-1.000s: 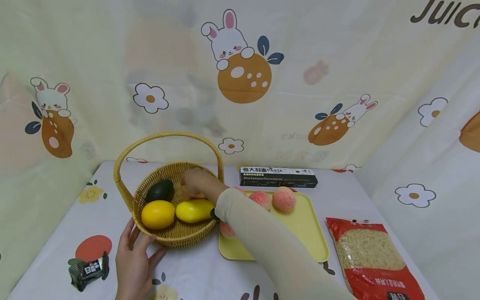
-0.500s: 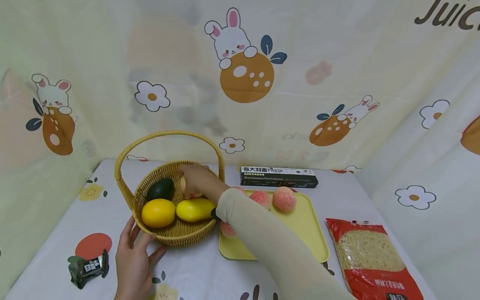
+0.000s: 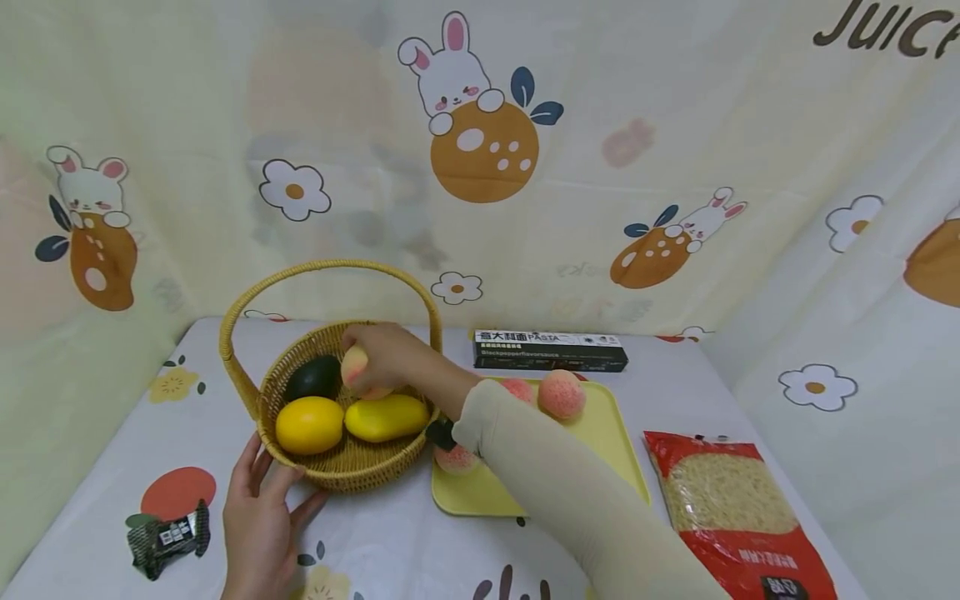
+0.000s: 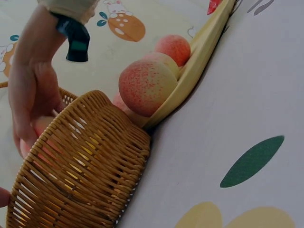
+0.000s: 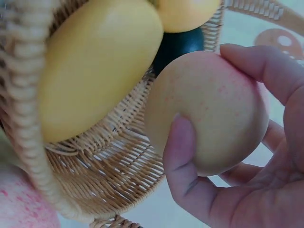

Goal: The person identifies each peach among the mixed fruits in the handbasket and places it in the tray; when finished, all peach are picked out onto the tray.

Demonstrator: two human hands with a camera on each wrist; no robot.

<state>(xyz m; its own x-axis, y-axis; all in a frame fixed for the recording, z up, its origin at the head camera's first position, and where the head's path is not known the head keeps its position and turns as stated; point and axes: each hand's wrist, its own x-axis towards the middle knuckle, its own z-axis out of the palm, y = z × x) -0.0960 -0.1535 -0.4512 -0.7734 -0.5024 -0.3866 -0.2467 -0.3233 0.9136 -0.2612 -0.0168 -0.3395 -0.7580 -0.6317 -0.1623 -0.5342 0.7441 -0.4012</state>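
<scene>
A wicker basket (image 3: 367, 482) with a tall arched handle stands on the table's left part. It contains a dark green avocado (image 3: 312, 378), a yellow-orange lemon-like fruit (image 3: 309, 426) and a smooth yellow oblong fruit (image 3: 387, 418). Over the back right of the basket's inside, my right hand (image 3: 393, 354) grips a peach (image 5: 209, 109) between thumb and fingers. The right wrist view shows it above the woven bottom, beside the yellow fruit. My left hand (image 3: 258, 525) rests with extended fingers against the basket's front left side; in the left wrist view only a fingertip (image 4: 4, 197) shows.
Right of the basket, a yellow tray (image 3: 600, 450) carries several peaches (image 3: 562, 394), partly behind my right sleeve. Behind it lies a black pasta box (image 3: 550, 352). A red pasta bag (image 3: 738, 508) is at the right, a small dark wrapped packet (image 3: 169, 537) at the left front.
My right hand has shifted slightly left and turned within the basket, and more of its peach shows now. The left hand keeps its place on the basket. The head view has shifted a little.
</scene>
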